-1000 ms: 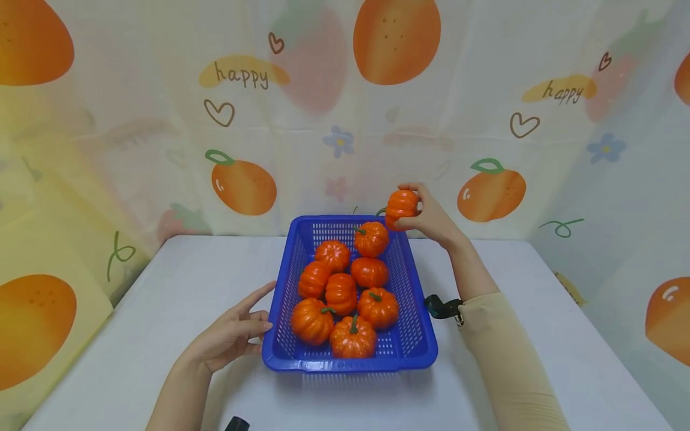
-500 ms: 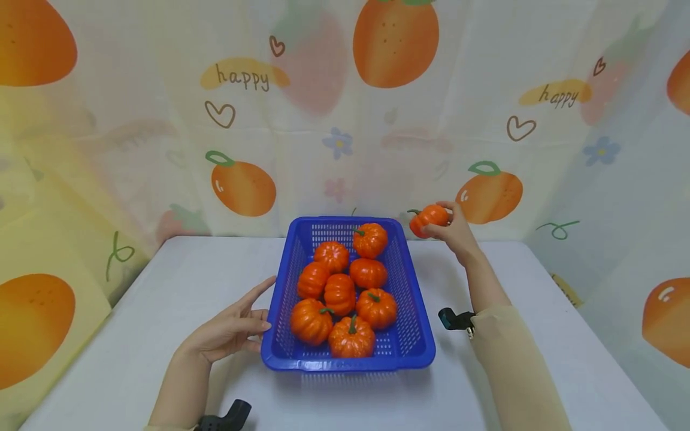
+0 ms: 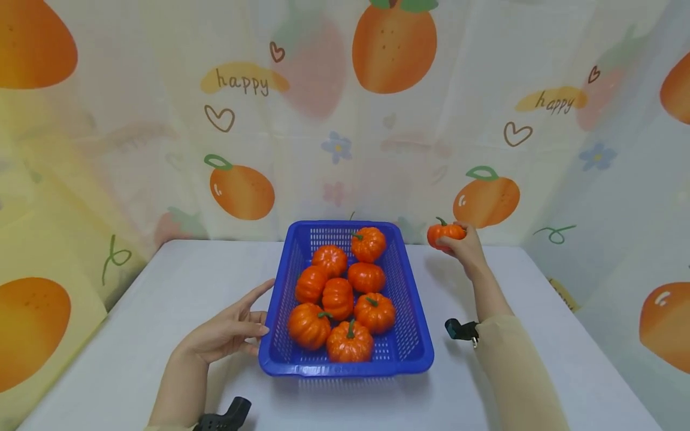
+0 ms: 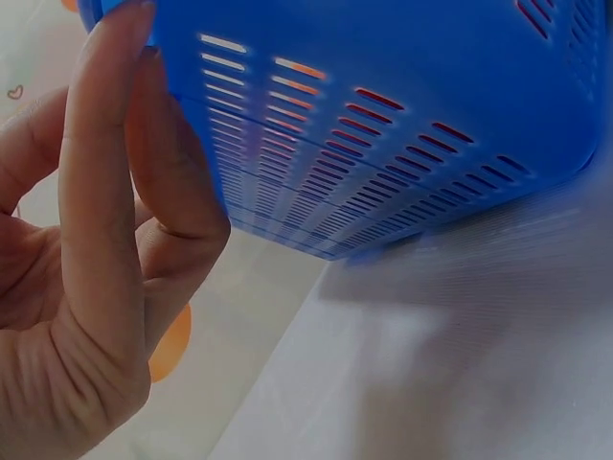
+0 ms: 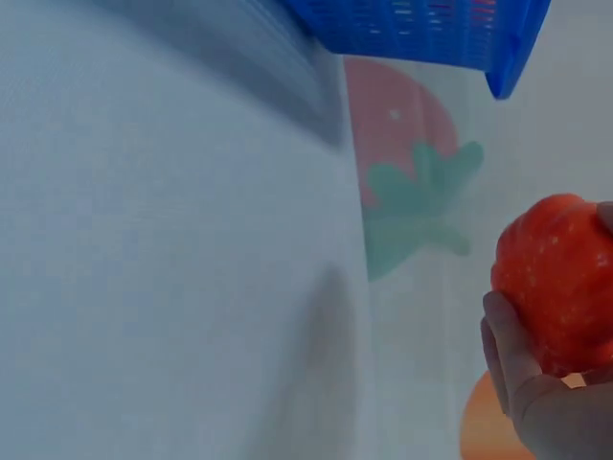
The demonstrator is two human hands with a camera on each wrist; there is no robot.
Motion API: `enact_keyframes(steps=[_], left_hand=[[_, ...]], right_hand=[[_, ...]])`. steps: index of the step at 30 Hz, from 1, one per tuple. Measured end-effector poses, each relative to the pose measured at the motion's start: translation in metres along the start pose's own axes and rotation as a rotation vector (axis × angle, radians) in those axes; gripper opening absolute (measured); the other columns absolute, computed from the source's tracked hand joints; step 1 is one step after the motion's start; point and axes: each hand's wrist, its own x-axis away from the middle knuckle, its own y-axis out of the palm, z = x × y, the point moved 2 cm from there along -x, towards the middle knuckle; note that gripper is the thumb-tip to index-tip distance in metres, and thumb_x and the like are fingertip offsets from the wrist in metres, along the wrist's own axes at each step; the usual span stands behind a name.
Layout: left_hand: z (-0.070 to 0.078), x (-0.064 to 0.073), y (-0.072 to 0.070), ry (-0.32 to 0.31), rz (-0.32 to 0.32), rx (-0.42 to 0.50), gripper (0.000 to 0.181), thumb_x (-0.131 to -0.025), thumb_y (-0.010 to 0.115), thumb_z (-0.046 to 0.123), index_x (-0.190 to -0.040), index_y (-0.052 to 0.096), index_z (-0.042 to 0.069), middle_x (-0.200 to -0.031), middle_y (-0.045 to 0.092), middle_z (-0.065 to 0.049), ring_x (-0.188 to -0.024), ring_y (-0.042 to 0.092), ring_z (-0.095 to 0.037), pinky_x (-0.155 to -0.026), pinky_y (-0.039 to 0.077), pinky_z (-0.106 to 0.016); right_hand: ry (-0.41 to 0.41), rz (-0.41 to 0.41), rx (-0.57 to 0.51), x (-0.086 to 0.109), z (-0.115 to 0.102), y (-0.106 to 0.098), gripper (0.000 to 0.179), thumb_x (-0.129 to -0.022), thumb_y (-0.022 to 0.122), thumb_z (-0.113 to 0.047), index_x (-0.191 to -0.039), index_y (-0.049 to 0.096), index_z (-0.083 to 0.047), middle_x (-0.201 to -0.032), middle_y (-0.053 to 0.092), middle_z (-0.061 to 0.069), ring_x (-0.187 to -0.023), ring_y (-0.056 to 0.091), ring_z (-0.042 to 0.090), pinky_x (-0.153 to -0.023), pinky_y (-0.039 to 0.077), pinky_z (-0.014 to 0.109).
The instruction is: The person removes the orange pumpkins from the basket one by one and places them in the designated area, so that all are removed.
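A blue plastic basket (image 3: 347, 368) with slotted walls stands on the table and contains several small orange pumpkins (image 3: 338, 298). At its left side, my left hand (image 3: 229, 329) holds the rim, the thumb on the edge and bent fingers below it; the index finger reaches along the side. In the left wrist view, the thumb (image 4: 101, 182) meets the rim. My right hand (image 3: 468, 248) grips another pumpkin (image 3: 444, 234) with a green stem, in the air beyond the basket's back right corner. The right wrist view shows this pumpkin (image 5: 556, 283) between thumb and fingers, partly cut off.
The table (image 3: 215, 263) has a white cover. Behind it hangs a fruit-printed cloth (image 3: 334, 120), near the pumpkin in the right hand. Each wrist wears a black camera mount, such as the right one (image 3: 460, 329).
My right hand has carried its pumpkin rightward and down, from above the basket's back right corner to outside it. The pumpkin's stem has turned upward. My left hand stays at the rim.
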Motion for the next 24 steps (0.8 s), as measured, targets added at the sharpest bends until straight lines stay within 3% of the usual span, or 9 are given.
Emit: enact_keyframes(steps=[4,6,15,24], left_hand=[[-0.002,0.002,0.001,-0.005,0.006,-0.001,0.094,-0.095,0.053,-0.001,-0.158,-0.011,0.026,-0.104,0.067,0.0,-0.081,0.067,-0.009,-0.071,0.061,-0.029],[-0.002,0.001,0.001,-0.002,-0.003,0.006,0.093,-0.096,0.052,-0.001,-0.158,-0.011,0.026,-0.103,0.067,0.0,-0.081,0.068,-0.01,-0.071,0.061,-0.029],[-0.001,0.0,0.0,-0.013,0.021,-0.012,0.093,-0.096,0.053,0.0,-0.158,-0.011,0.026,-0.099,0.066,0.001,-0.078,0.066,-0.008,-0.07,0.061,-0.029],[0.0,0.0,-0.001,-0.017,0.014,-0.013,0.093,-0.096,0.053,0.001,-0.158,-0.009,0.029,-0.105,0.066,-0.002,-0.084,0.071,-0.013,-0.07,0.061,-0.03]], right_hand=[[0.019,0.063,0.014,0.001,0.013,-0.001,0.08,-0.088,0.065,-0.014,-0.154,0.02,-0.004,-0.158,0.027,0.02,-0.141,0.033,0.036,-0.117,0.04,0.046],[0.028,0.096,0.025,0.001,0.018,-0.001,0.081,-0.087,0.067,-0.014,-0.154,0.022,-0.006,-0.159,0.027,0.02,-0.142,0.032,0.038,-0.119,0.036,0.051],[0.087,0.178,0.055,-0.005,0.031,0.0,0.085,-0.081,0.075,-0.012,-0.152,0.029,-0.009,-0.157,0.034,0.021,-0.141,0.035,0.038,-0.121,0.031,0.053],[0.129,0.181,0.143,-0.007,0.045,0.008,0.087,-0.08,0.077,-0.012,-0.152,0.028,-0.007,-0.156,0.032,0.025,-0.142,0.035,0.042,-0.12,0.031,0.055]])
